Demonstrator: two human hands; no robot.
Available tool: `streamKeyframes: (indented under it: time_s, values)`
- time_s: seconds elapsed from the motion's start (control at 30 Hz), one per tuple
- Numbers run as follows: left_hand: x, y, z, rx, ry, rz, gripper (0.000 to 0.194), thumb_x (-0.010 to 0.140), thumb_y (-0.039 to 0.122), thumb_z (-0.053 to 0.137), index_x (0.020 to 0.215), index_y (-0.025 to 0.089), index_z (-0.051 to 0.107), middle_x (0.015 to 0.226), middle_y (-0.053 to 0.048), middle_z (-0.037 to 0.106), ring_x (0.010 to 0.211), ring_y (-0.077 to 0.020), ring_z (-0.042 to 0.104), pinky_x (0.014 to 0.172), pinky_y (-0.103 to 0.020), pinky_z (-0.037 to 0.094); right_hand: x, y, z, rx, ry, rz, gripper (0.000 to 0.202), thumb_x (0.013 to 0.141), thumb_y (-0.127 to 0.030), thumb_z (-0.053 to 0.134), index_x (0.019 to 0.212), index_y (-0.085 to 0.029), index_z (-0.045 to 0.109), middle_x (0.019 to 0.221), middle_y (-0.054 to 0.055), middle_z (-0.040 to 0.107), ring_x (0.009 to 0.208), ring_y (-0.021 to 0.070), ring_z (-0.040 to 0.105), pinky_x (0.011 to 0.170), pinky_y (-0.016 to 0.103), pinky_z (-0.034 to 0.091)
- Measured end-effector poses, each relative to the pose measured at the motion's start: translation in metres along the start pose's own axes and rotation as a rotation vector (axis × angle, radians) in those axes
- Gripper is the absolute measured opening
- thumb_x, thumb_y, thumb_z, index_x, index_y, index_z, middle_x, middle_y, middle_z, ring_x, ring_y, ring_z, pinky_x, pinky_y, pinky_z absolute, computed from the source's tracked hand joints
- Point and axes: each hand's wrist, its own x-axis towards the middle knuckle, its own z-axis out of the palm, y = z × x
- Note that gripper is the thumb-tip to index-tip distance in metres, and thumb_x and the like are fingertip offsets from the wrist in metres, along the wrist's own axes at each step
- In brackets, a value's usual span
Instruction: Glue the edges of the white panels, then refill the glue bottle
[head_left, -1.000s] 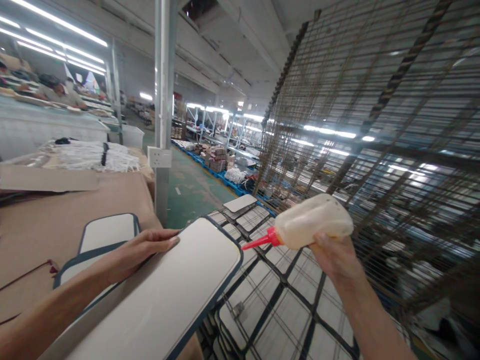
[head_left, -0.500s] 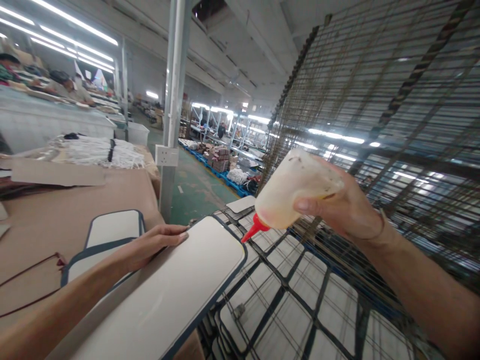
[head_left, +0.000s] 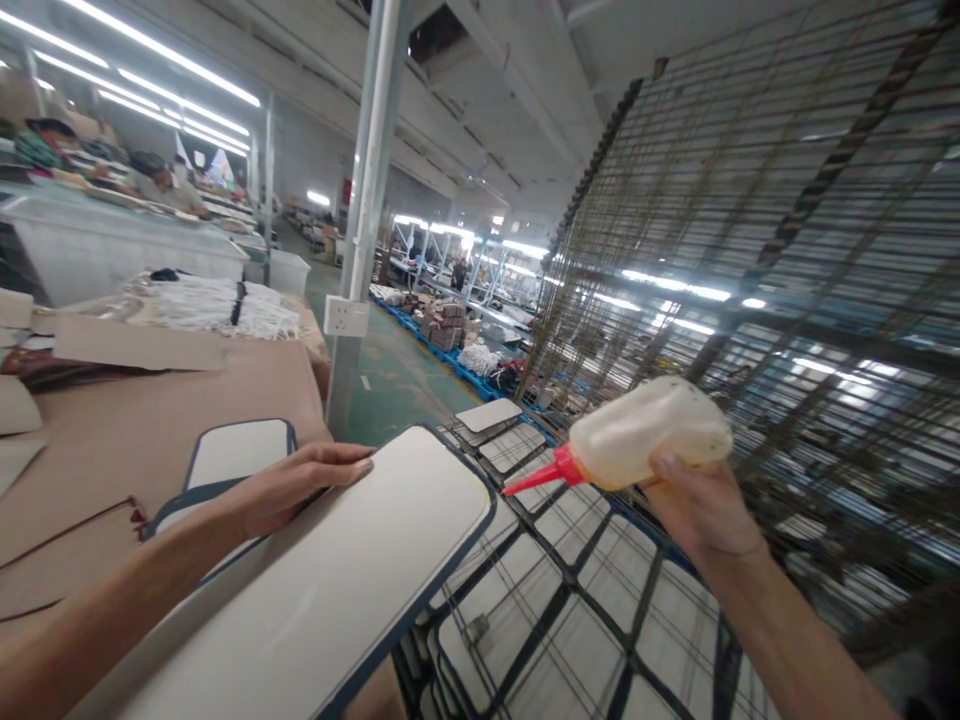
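Observation:
My right hand (head_left: 701, 500) is closed around a squeeze bottle (head_left: 649, 435), a cloudy whitish one with a long red nozzle. The bottle lies almost level, its nozzle tip pointing left, close to the right corner of a white panel (head_left: 337, 570). That panel is long, with rounded corners and a dark blue rim; a thin yellowish line shows along the rim at that corner. My left hand (head_left: 315, 480) grips the panel's left edge, fingers on top near the far end and thumb out of sight. Similar dark-rimmed panels (head_left: 240, 448) lie behind the left forearm.
On the right, a wire rack (head_left: 570, 575) carries white panels, and its raised wire grids (head_left: 750, 220) tower behind. A brown-covered table (head_left: 255, 385) holds a bundle of white strips (head_left: 210, 305). A metal post (head_left: 367, 190) with a socket box stands ahead. People work far left.
The squeeze bottle has swung from nose-down to nearly level and moved right and down, its nozzle tip shifting slightly right. My left hand stays on the panel. The view has shifted a little.

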Motion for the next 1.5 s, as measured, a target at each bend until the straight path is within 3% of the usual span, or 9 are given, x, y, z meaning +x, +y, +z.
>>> streamKeyframes:
  time_s: [0.37, 0.73, 0.93, 1.2, 1.37, 1.5]
  values:
    - [-0.007, 0.01, 0.022, -0.009, -0.001, -0.008, 0.059, 0.064, 0.041, 0.079, 0.114, 0.012, 0.066, 0.089, -0.012, 0.075, 0.069, -0.0225, 0.07, 0.058, -0.026, 0.055, -0.023, 0.011, -0.007, 0.062, 0.113, -0.041, 0.049, 0.06, -0.033, 0.082, 0.106, -0.032, 0.067, 0.085, 0.0, 0.075, 0.078, 0.0226, 0.069, 0.089, 0.046, 0.053]
    - [-0.012, 0.011, 0.022, -0.045, -0.019, -0.012, 0.053, 0.075, 0.035, 0.072, 0.121, 0.012, 0.061, 0.092, -0.012, 0.075, 0.069, -0.0202, 0.07, 0.059, -0.026, 0.055, -0.032, 0.01, -0.004, 0.057, 0.158, -0.081, 0.052, 0.056, -0.036, 0.084, 0.105, -0.029, 0.068, 0.083, 0.004, 0.074, 0.079, 0.0254, 0.069, 0.085, 0.047, 0.054]
    - [-0.012, 0.009, 0.02, -0.064, 0.019, 0.01, 0.055, 0.066, 0.037, 0.079, 0.114, 0.013, 0.066, 0.086, -0.01, 0.075, 0.065, -0.0194, 0.069, 0.057, -0.025, 0.055, -0.041, 0.016, -0.004, 0.037, 0.14, -0.103, 0.054, 0.061, -0.035, 0.08, 0.112, -0.029, 0.065, 0.083, 0.004, 0.074, 0.082, 0.0268, 0.069, 0.085, 0.049, 0.054]
    - [-0.008, 0.012, 0.021, -0.052, 0.038, 0.013, 0.059, 0.063, 0.04, 0.081, 0.114, 0.015, 0.066, 0.085, -0.008, 0.076, 0.066, -0.0197, 0.069, 0.057, -0.025, 0.054, -0.038, 0.014, 0.003, 0.024, 0.261, -0.144, 0.058, 0.058, -0.038, 0.081, 0.112, -0.029, 0.064, 0.095, 0.006, 0.073, 0.088, 0.0275, 0.067, 0.087, 0.05, 0.052]
    - [-0.006, 0.011, 0.022, -0.065, 0.025, 0.018, 0.059, 0.062, 0.04, 0.081, 0.114, 0.015, 0.066, 0.084, -0.008, 0.076, 0.065, -0.0187, 0.069, 0.057, -0.024, 0.055, -0.035, 0.016, 0.002, 0.018, 0.244, -0.144, 0.054, 0.059, -0.036, 0.08, 0.11, -0.028, 0.065, 0.092, 0.005, 0.073, 0.081, 0.0247, 0.068, 0.084, 0.047, 0.054]
    - [-0.005, 0.011, 0.021, -0.068, 0.026, 0.021, 0.057, 0.065, 0.039, 0.08, 0.115, 0.015, 0.065, 0.086, -0.008, 0.076, 0.067, -0.0185, 0.069, 0.058, -0.024, 0.055, -0.037, 0.017, 0.0, 0.024, 0.227, -0.133, 0.056, 0.059, -0.036, 0.081, 0.112, -0.029, 0.064, 0.094, 0.005, 0.073, 0.088, 0.0267, 0.067, 0.084, 0.046, 0.054]
